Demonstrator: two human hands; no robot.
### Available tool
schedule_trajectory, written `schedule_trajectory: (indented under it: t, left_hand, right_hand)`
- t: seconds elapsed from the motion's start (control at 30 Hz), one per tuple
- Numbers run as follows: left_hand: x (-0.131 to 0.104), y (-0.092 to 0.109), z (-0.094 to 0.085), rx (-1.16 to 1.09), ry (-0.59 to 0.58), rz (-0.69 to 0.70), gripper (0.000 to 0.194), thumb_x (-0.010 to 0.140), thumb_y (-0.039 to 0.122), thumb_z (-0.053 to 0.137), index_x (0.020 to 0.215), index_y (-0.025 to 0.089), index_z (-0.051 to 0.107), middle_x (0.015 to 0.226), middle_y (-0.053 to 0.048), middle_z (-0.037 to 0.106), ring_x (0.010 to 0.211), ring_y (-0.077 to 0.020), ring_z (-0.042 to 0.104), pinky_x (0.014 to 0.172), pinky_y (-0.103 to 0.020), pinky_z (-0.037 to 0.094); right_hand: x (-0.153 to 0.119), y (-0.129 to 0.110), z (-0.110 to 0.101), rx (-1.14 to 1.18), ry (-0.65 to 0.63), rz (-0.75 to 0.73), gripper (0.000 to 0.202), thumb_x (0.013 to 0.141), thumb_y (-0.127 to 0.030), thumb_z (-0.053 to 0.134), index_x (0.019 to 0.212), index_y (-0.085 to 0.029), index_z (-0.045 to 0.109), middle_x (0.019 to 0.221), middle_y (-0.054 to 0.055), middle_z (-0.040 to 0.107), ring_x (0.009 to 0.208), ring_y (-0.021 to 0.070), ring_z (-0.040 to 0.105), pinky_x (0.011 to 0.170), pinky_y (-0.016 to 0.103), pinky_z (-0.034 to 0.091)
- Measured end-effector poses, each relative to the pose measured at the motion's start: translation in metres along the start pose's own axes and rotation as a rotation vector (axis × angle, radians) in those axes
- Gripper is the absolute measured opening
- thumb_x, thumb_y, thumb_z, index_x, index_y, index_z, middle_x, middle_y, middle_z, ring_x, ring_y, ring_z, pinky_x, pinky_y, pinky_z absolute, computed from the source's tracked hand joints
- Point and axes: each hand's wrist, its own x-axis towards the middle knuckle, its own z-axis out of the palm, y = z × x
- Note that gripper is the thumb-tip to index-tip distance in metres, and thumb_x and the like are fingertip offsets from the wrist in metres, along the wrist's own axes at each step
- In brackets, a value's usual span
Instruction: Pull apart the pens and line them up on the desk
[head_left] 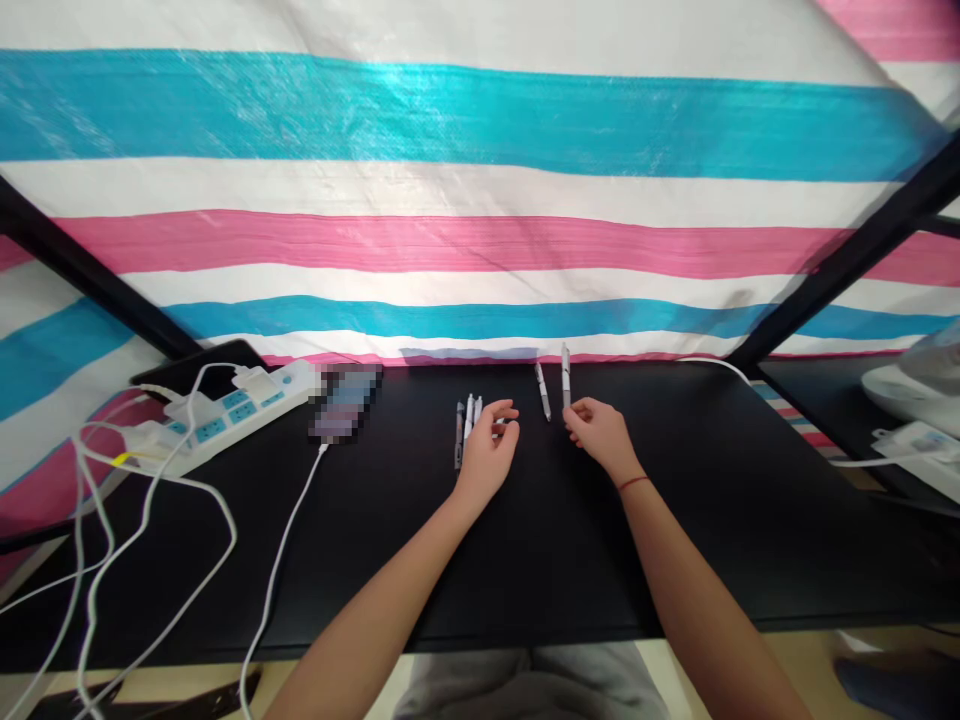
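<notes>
White pen [566, 375] is held near its lower end by the fingertips of the right hand [596, 430], just right of the centre of the frame; the grip is narrow, the thumb and fingers being closed on the barrel. The pen is pointed toward the top of the frame, but whether it is lifted clear of the black tabletop [540, 560] cannot be told. A thin red cord [634, 482] is worn on the right wrist.

A second pen [543, 392], white with dark parts, is seen lying at a slant between the two hands. At the centre of the frame, the left hand [489, 450] is held with its fingers bent and its thumb and forefinger parted in a moderate gap. Just to its left, a grey pen [459, 435] and two white pens [470, 412] are set side by side, their lower parts partly covered by the hand; whether they are touched by it cannot be told.

At the left of the frame, a white power strip [240, 408] is loaded with plugs, and beside it a pixelated phone [345, 400] is joined to a white cable [289, 530]. The upper frame is filled by a striped sheet [480, 120].
</notes>
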Motion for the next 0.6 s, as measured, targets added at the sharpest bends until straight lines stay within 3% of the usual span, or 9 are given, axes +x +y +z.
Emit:
schedule_trajectory:
  t: [0.13,0.33,0.5,0.6]
  left_hand:
    - [0.004,-0.001,-0.005,0.026,0.016,0.012,0.033,0.086,0.025,0.050,0.119,0.020,0.049,0.100,-0.006,0.062,0.076,-0.0124,0.058,0.065,-0.024,0.048]
    - [0.008,0.006,-0.014,0.152,0.042,0.064,0.034,0.086,0.028,0.050,0.119,0.020,0.049,0.091,-0.003,0.064,0.072,-0.0119,0.058,0.068,-0.025,0.047]
    - [0.015,0.009,-0.031,0.502,0.012,0.097,0.029,0.086,0.029,0.048,0.114,0.021,0.054,0.091,-0.002,0.064,0.071,-0.0141,0.057,0.069,-0.027,0.045]
    - [0.016,0.008,-0.037,0.841,-0.015,0.143,0.022,0.085,0.032,0.049,0.099,0.021,0.062,0.096,-0.006,0.062,0.085,-0.0208,0.057,0.077,-0.033,0.044]
  right_hand:
    - [0.005,0.008,-0.007,-0.144,-0.044,0.059,0.017,0.076,-0.031,0.053,0.067,-0.018,0.061,0.058,0.002,0.066,0.047,0.0149,0.062,0.050,0.024,0.045]
    - [0.006,0.009,-0.001,-0.297,0.006,-0.027,0.025,0.080,-0.039,0.052,0.067,-0.020,0.063,0.063,0.002,0.067,0.058,0.0169,0.063,0.056,0.025,0.041]
    - [0.007,0.008,0.004,-0.391,0.041,-0.076,0.028,0.081,-0.044,0.052,0.067,-0.023,0.063,0.060,0.000,0.065,0.063,0.0183,0.061,0.056,0.026,0.036]
    - [0.007,0.008,0.005,-0.401,0.048,-0.106,0.031,0.082,-0.047,0.049,0.071,-0.023,0.065,0.059,0.000,0.063,0.061,0.0181,0.059,0.055,0.026,0.034]
